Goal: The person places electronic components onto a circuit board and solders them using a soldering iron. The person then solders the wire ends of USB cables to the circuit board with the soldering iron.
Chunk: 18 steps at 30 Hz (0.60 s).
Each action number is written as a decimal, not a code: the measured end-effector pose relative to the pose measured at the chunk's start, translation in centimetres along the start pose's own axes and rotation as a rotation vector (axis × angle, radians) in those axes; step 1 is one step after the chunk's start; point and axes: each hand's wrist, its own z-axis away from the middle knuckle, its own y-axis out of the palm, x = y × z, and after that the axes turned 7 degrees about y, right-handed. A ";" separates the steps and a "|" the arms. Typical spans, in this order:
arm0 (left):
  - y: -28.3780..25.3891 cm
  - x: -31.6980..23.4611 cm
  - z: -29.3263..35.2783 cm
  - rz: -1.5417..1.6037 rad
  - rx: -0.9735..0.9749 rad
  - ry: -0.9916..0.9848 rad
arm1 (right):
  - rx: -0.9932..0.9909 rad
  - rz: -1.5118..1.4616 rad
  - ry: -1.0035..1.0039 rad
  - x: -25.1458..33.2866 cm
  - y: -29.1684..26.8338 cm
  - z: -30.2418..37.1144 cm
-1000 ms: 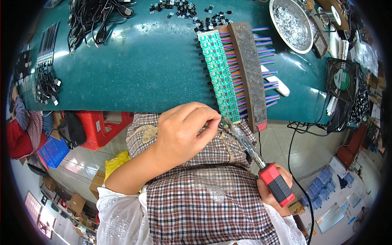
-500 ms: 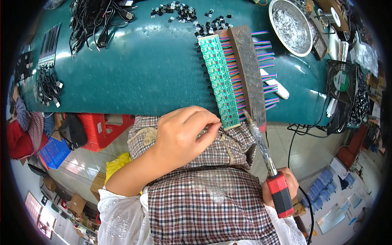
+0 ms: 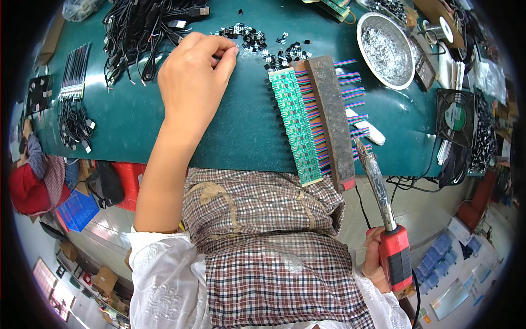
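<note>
My left hand [image 3: 192,82] is over the table's far side, thumb and forefinger pinched together beside a heap of small black connectors with metal pins [image 3: 249,39]. Whatever is between the fingertips, if anything, is too small to make out. In my right hand [image 3: 373,256], at the lower right, is a soldering iron [image 3: 395,257] with a red and black handle; its tip points up and rests close to the wires' ends. A strip of green circuit boards [image 3: 296,126] lies near the table edge, black connectors along its left side. Thin coloured wires [image 3: 353,90] run from it under a dark bar [image 3: 330,120].
Bundled black USB cables [image 3: 137,33] lie at the far left, with another cable bunch [image 3: 74,112] beyond. A metal bowl of shiny scraps [image 3: 386,52], a solder spool [image 3: 441,30] and a fan [image 3: 456,115] stand at right. Another person [image 3: 38,186] sits far left.
My left hand has moved from the near end of the board strip up to the connector heap. The soldering iron has shifted right, away from the boards. The whole view has shifted slightly.
</note>
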 end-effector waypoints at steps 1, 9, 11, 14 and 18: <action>0.1 0.0 0.0 -0.021 -0.015 0.013 | -0.003 -0.002 0.004 -0.4 -0.3 0.0; -1.2 -2.0 1.3 0.211 -0.060 -0.145 | 0.253 0.147 -0.069 -2.0 -1.8 -0.2; -1.9 -3.0 2.4 0.332 -0.064 -0.175 | 0.270 0.138 -0.069 -2.1 -1.8 0.0; -3.3 -5.1 4.3 0.524 0.041 -0.268 | 0.330 0.106 -0.040 -2.1 -1.7 0.5; -3.8 -6.1 7.4 0.613 0.133 -0.212 | 0.385 0.034 0.024 -2.7 -1.8 1.6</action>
